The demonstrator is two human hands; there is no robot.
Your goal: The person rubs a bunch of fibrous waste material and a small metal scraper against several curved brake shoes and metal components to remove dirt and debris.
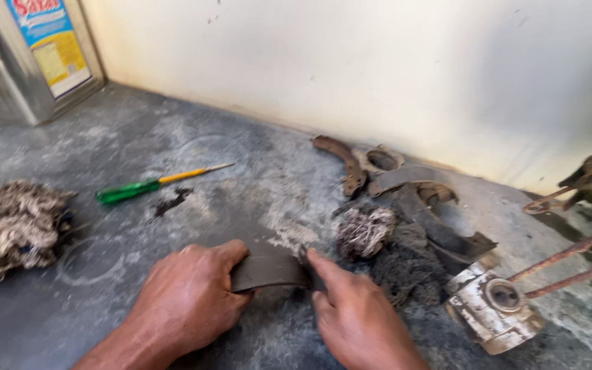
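My left hand (186, 301) and my right hand (358, 315) hold a curved, dark grey brake shoe (268, 270) between them, low over the grimy grey bench (138, 137). The left hand grips its left end, the right hand's thumb and fingers pinch its right end. Just right of it lies a small wad of dirty cotton waste (363, 231) on a patch of dark dust.
More worn brake shoes (440, 219) and a rusty curved piece (342, 161) lie at the back right. A green-handled screwdriver (146, 185) lies mid-left, a big wad of cotton waste (11, 226) at far left. A metal cylinder with rusty rods (495, 308) sits at right, a tin can (35, 48) at the back left.
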